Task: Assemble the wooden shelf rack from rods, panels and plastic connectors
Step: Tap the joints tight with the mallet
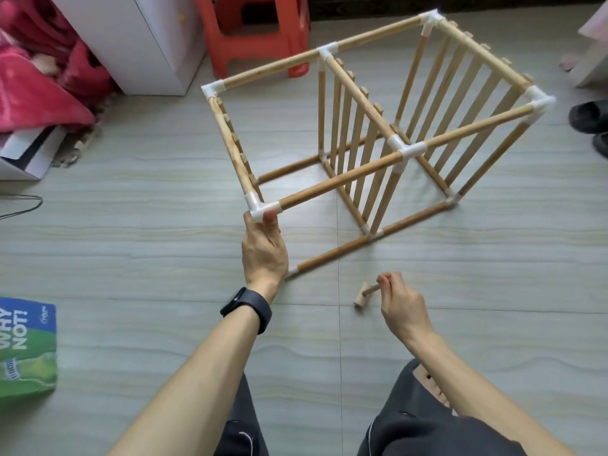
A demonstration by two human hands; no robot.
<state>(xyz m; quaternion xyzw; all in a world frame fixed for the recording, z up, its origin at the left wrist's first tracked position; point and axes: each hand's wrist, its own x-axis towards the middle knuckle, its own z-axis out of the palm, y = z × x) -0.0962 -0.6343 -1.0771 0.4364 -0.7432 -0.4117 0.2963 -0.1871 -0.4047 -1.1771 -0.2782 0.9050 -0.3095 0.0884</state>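
The wooden shelf rack (342,179) stands on the tiled floor as a box frame of rods joined by white plastic connectors, with slatted panels at its middle and far right. My left hand (264,248) grips the white corner connector (260,209) at the rack's near top left. To the lower right, my right hand (399,301) pinches the handle of a small wooden mallet (363,294), whose head rests on the floor. A wooden piece with holes (431,386) lies by my right leg, partly hidden by my arm.
A red plastic stool (256,34) and a white cabinet (144,41) stand behind the rack. Red bags (39,77) lie at the far left, a green and blue package (26,347) at the lower left, black slippers (592,123) at the right edge.
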